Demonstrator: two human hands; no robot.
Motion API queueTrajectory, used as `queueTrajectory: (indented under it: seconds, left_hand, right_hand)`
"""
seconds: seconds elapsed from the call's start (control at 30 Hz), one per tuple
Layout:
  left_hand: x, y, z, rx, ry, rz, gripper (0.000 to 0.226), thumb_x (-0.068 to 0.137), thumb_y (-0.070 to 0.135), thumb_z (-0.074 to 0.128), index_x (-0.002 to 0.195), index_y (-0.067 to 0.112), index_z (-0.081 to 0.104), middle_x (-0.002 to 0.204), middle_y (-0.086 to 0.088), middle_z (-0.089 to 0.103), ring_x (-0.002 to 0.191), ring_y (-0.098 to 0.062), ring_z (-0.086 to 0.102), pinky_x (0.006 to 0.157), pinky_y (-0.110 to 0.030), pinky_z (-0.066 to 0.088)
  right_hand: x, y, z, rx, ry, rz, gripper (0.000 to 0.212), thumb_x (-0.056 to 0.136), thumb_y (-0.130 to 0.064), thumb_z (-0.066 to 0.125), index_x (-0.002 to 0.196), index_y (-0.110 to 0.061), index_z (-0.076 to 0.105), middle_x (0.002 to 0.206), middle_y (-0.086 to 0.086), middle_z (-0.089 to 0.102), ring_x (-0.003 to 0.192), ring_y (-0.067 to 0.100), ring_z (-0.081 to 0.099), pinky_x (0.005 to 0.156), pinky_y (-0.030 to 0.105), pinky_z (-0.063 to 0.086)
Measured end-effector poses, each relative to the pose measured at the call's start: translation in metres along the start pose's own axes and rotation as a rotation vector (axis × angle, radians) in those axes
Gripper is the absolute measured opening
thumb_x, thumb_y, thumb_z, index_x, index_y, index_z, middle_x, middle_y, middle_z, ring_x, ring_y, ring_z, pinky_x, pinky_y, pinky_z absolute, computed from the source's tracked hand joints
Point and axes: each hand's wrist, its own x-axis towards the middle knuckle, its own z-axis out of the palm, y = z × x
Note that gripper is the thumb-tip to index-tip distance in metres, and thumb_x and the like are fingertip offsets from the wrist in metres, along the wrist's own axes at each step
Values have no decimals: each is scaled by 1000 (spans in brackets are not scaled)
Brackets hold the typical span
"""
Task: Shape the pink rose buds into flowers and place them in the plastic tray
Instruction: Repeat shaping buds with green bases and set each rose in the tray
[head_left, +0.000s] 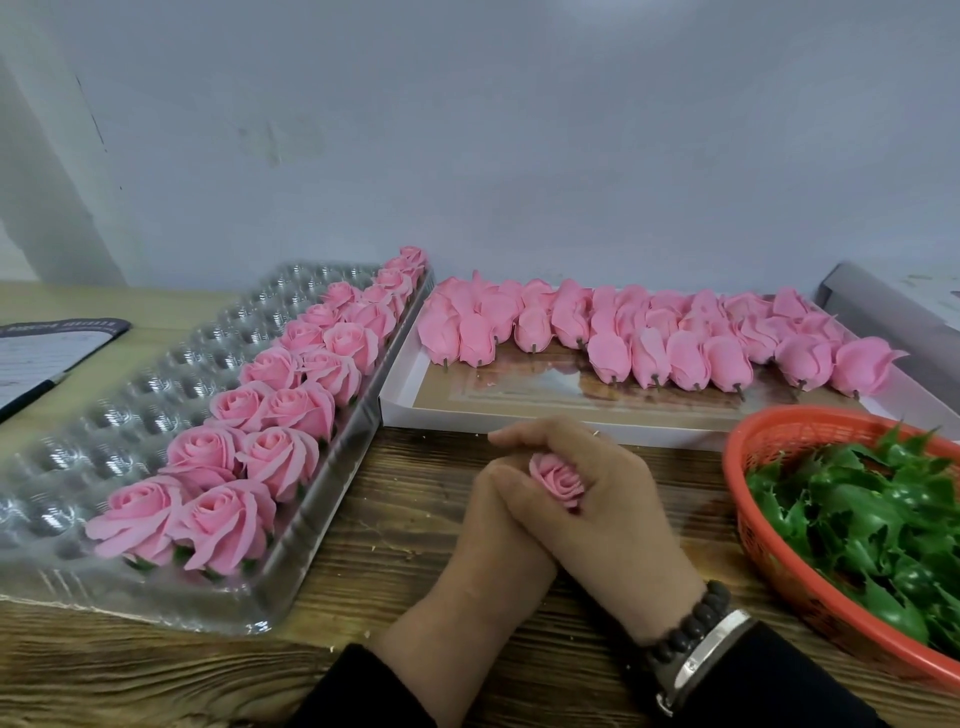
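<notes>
Starting at the far left, a dark-edged notepad (49, 356) lies on the wooden table (405, 519). Beside it, the plastic tray (130, 415) carries shaped pink roses (270, 410) in two rows along its right edge; the left cells are unfilled. At centre, the left hand (493, 525) and the right hand (608, 499) are clasped together, fingers curled narrowly round one pink rose bud (558, 478), petals showing between them. Behind the hands, a white cardboard box (519, 421) holds unshaped buds (649, 332) in rows. Bare wood separates hands and tray. At right, an orange basket (769, 431) of green leaves (883, 509) stands near the right hand.
</notes>
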Motion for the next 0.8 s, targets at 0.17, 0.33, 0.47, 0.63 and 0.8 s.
queueTrajectory:
  seconds: [0.17,0.33,0.47,0.63,0.8]
  left_hand:
    - [1,5,-2,15,29,-17,19,86,-6,50,77,1,65,74,-6,70,73,-13,67,64,-21,54]
    - [0,9,1,305,-15,83,32,87,-6,53,76,24,59,69,27,66,71,11,62,56,-3,44]
    - [1,3,6,120,4,56,33,88,-10,47,82,21,58,76,26,67,76,10,62,65,-5,46]
    - [1,-2,5,-86,-14,-10,30,78,6,54,65,25,73,69,11,69,70,0,64,64,-13,50]
    - [1,-2,-1,-66,-13,18,32,79,-6,58,62,18,70,65,5,66,65,-4,61,61,-16,50]
  right_hand:
    - [-1,-2,-8,97,-25,-36,49,64,-67,58,106,-43,58,108,-23,64,102,-1,59,87,22,50]
    - [1,-5,-2,119,154,-128,33,84,-45,41,88,-30,70,89,-16,70,91,2,63,83,22,48]
    - [-2,-3,-1,48,111,-107,29,79,-48,47,83,-32,71,89,-16,70,96,10,62,85,36,50]
    - [-1,-2,-5,37,27,-7,33,63,-61,52,82,-40,67,86,-19,67,92,3,60,79,21,48]
    - [2,1,-8,66,-128,79,45,54,-65,58,91,-40,65,89,-22,67,86,-4,62,71,11,48]
